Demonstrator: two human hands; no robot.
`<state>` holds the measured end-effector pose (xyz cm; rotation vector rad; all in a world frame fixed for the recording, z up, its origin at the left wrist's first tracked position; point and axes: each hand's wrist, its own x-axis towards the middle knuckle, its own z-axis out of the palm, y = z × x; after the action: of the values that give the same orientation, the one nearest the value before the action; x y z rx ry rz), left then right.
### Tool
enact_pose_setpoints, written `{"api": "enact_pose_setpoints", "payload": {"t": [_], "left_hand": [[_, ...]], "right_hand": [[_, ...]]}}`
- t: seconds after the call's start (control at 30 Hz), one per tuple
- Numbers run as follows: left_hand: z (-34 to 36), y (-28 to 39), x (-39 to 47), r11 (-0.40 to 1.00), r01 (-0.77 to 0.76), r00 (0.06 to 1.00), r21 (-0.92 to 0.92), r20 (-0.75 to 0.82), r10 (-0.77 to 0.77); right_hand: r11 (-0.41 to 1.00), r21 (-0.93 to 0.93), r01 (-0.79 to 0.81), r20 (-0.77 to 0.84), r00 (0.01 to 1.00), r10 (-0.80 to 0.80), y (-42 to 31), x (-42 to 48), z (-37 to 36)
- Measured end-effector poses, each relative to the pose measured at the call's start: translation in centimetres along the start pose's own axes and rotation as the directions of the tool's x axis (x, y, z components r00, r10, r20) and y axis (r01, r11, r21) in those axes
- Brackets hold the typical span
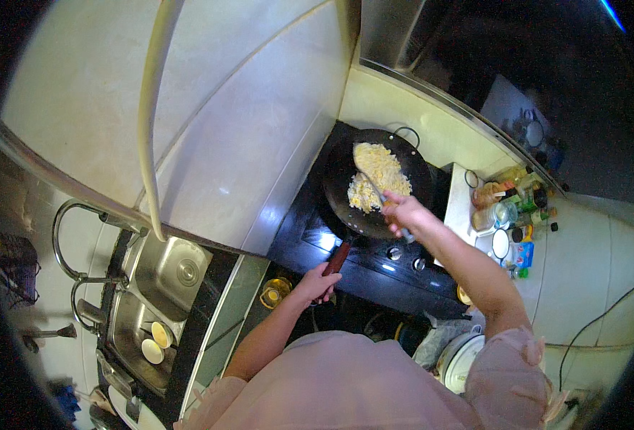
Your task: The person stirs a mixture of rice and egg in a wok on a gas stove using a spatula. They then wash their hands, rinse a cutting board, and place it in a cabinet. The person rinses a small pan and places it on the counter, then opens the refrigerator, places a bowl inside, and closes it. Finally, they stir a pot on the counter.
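Observation:
A dark wok sits on the black gas stove, holding a mound of fried rice with egg. My left hand grips the wok's reddish-brown wooden handle. With my right hand I hold a metal spatula by its handle. The spatula's blade lies against the left side of the rice. A small loop handle stands at the wok's far rim. The burner beneath the wok is hidden.
Several seasoning bottles and jars crowd the counter on the right. A range hood overhangs the far right. At left is a double steel sink with two bowls. An oil container stands below my left forearm, and a lidded pot at lower right.

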<state>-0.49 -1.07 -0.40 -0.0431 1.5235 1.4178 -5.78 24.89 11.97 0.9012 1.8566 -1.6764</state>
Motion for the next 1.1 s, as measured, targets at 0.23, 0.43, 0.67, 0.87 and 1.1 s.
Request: {"api": "enact_pose_setpoints", "payload": {"t": [0.23, 0.43, 0.67, 0.87, 1.1], "left_hand": [[-0.1, 0.4, 0.0, 1.000, 0.000, 1.000, -0.007, 0.030, 0.000], [-0.1, 0.3, 0.0, 1.000, 0.009, 1.000, 0.003, 0.012, -0.010], [-0.2, -0.2, 0.2, 1.000, 0.012, 1.000, 0.015, 0.011, -0.012], [-0.3, 0.2, 0.2, 1.000, 0.018, 1.000, 0.023, 0.017, -0.019], [0.0, 0.7, 0.0, 0.999, 0.039, 0.999, -0.008, 0.011, -0.039]], "right_hand": [[0.974, 0.197, -0.115, 0.234, 0.970, 0.068, -3.4, -7.8, -8.3], [0.403, -0.913, 0.064, 0.171, 0.956, 0.236, -8.6, -7.2, -9.3], [-0.100, -0.988, 0.119, 0.075, 0.928, 0.365, -6.4, -4.2, -8.7], [-0.164, -0.985, -0.045, 0.001, 0.962, -0.273, -2.7, -2.0, -6.3], [-0.327, -0.945, -0.014, 0.062, 0.973, -0.221, -5.4, -6.6, -6.9]]}}
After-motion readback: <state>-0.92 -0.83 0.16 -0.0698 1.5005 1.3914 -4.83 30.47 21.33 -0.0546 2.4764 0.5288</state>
